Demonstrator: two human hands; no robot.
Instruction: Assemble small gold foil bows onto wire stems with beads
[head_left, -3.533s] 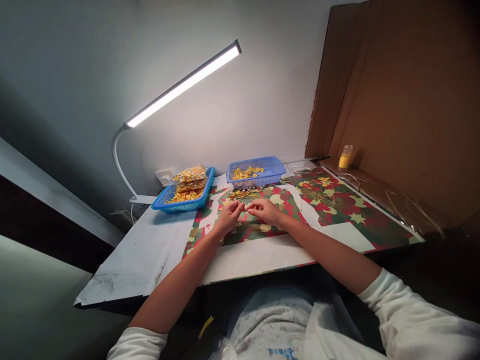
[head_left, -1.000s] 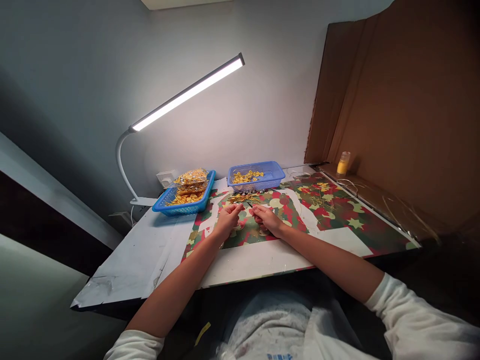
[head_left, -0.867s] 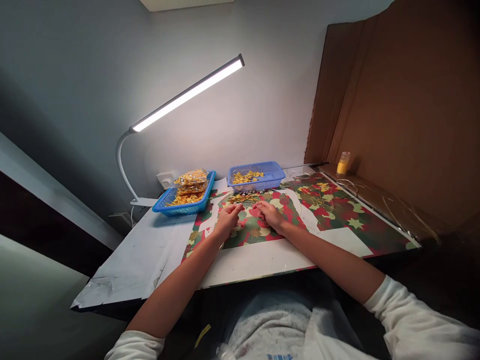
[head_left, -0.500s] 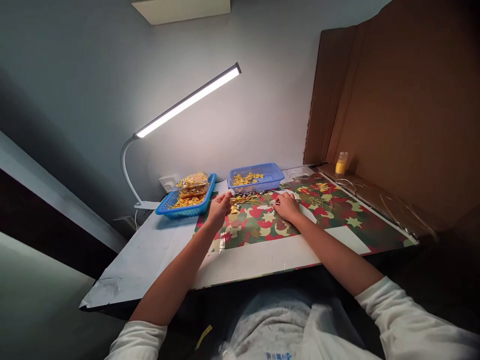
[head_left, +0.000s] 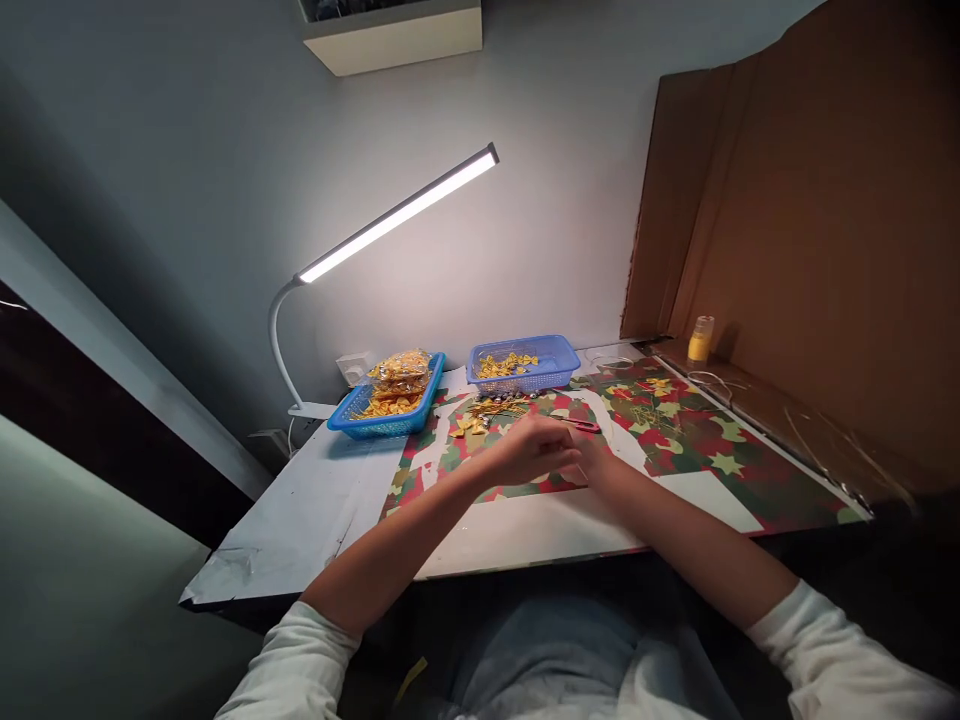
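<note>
My left hand (head_left: 534,452) is over the patterned mat, its fingers curled together in front of my right hand; whatever they pinch is too small to make out. My right hand (head_left: 598,468) meets it from the other side, blurred, with its fingers mostly hidden. Just beyond the hands a thin tool with a pink-red handle (head_left: 582,425) lies on the mat; its kind is unclear. Several yellow-gold bows (head_left: 469,428) rest to the left of it. Behind them is a small pile of gold strips (head_left: 501,406) beside little silvery balls (head_left: 517,396).
A blue basket (head_left: 382,425) with bagged and loose gold bows stands at the left, by the clamp lamp (head_left: 397,215). Another blue basket (head_left: 555,378) holds more bows. At right are gold wire bits (head_left: 656,415), a yellow-filled jar (head_left: 700,340) and a cardboard wall (head_left: 810,230).
My hands, apart before, have come together nearer to me. My right hand has left the spot where the pink-red tool lies. The view has shifted slightly.
</note>
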